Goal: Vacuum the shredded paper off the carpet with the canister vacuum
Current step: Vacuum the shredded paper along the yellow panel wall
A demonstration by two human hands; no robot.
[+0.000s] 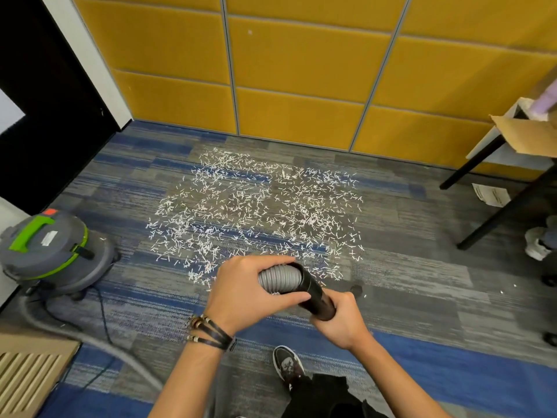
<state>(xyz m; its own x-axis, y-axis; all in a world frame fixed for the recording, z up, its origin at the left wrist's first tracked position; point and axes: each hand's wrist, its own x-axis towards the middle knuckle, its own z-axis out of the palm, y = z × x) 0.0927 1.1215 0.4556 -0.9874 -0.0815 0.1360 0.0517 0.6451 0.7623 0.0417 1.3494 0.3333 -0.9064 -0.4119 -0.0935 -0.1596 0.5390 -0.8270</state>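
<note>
White shredded paper [256, 212] lies scattered in a wide patch on the blue and grey carpet [422, 297] ahead of me. The grey and green canister vacuum [51, 248] stands at the left. My left hand [250, 294] grips the grey ribbed hose [278, 279] at its end. My right hand [340, 321] grips the black tube [316, 294] joined to that hose. Both hands hold the hose end above the near edge of the paper patch. The tube's far end is hidden in my right hand.
A yellow panelled wall [301, 70] closes the far side. A black-legged table [497, 164] with a cardboard box [524, 137] stands at the right, a paper sheet [491, 196] under it. The hose [90, 345] and cord trail from the vacuum. My shoe [287, 366] is below my hands.
</note>
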